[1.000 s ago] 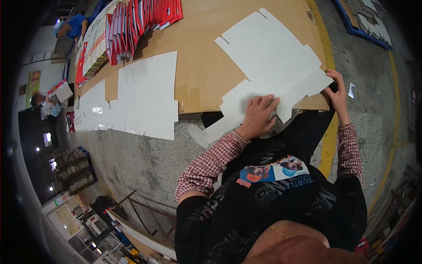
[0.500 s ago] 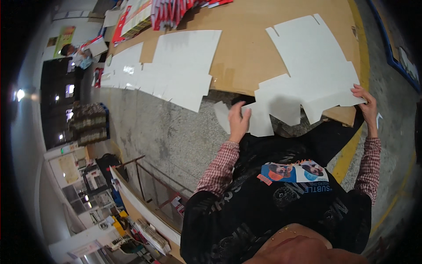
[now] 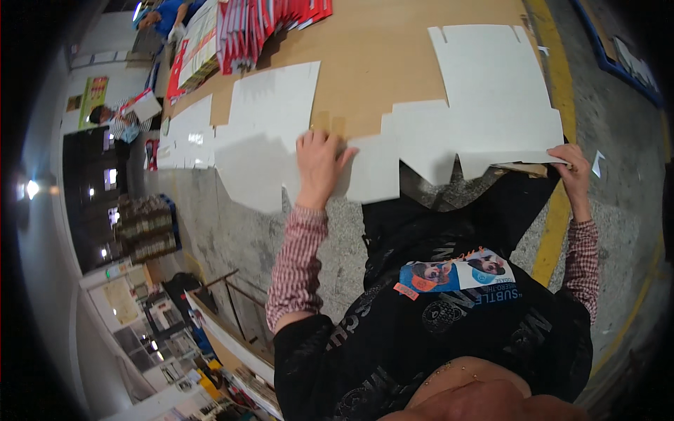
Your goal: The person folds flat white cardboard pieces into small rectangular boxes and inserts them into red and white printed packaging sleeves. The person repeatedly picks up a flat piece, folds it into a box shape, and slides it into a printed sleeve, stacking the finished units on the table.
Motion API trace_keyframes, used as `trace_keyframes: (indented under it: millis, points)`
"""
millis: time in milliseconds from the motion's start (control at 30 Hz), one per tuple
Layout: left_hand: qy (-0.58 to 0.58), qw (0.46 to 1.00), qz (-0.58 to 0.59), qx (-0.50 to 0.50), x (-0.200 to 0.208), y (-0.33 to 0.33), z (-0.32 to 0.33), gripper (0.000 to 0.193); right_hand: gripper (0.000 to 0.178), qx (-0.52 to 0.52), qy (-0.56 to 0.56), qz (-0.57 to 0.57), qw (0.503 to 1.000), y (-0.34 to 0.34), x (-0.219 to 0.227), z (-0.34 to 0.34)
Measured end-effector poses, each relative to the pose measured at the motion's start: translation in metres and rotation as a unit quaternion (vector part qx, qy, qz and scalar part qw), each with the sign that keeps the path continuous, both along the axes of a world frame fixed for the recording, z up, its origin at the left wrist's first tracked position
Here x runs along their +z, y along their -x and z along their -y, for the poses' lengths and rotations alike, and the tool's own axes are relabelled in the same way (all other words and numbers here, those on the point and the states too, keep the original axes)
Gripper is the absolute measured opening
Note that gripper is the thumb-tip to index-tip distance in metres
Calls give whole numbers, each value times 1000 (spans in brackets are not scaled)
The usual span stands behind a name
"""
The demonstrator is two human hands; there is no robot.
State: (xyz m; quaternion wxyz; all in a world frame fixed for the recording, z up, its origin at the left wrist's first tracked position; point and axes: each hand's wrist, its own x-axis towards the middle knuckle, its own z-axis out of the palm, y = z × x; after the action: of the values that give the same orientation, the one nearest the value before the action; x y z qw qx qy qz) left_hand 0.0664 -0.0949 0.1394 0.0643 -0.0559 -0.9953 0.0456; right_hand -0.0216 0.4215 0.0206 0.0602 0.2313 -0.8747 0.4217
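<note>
A large white die-cut cardboard sheet (image 3: 495, 91) lies along the near edge of the table, with notched flaps hanging over the edge toward me. My left hand (image 3: 319, 167) rests on its left part, fingers pressed on the card and thumb spread aside. At the near right corner, my right hand (image 3: 572, 172) pinches the sheet's edge, thumb and fingers closed on it. A second white cardboard sheet (image 3: 274, 88) lies to the left. White card left of my left hand overlaps it; the exact boundary is hard to make out.
The brown table top (image 3: 379, 49) carries a stack of red and white folded cartons (image 3: 263, 28) at the far left. Two people stand beyond: one in blue (image 3: 168, 15), one in stripes (image 3: 126, 126). Loaded pallets (image 3: 144, 228) stand on the floor at left.
My left hand has moved left and come down on the card. The sheet's left part now lies flatter, reaching farther left. My right hand keeps its hold at the right corner.
</note>
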Motion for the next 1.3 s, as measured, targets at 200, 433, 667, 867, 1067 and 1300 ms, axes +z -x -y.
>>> trace_keyframes:
  millis: [200, 433, 667, 867, 1067, 1300]
  points:
    - [-141, 930, 136, -311, -57, 70, -102, 95, 11, -47, 59, 77, 994, -33, 13, -3]
    - [-482, 832, 218, -167, -109, 105, -145, 25, 30, -51, 79, 304, 948, -14, 24, -14]
    - [-284, 930, 77, -220, -125, 80, -177, 35, 48, -199, -173, 59, 963, 5, 33, 41]
    - [-155, 934, -12, -323, -105, 48, -167, 60, 70, 77, -192, 25, 978, -7, 19, 81]
    - [-388, 905, 151, -84, -115, 50, -87, 46, 67, 99, -244, 10, 965, -13, 13, 76]
    - [-189, 968, -23, -161, -133, 47, -121, 59, 59, 90, -266, -11, 960, -14, 13, 78]
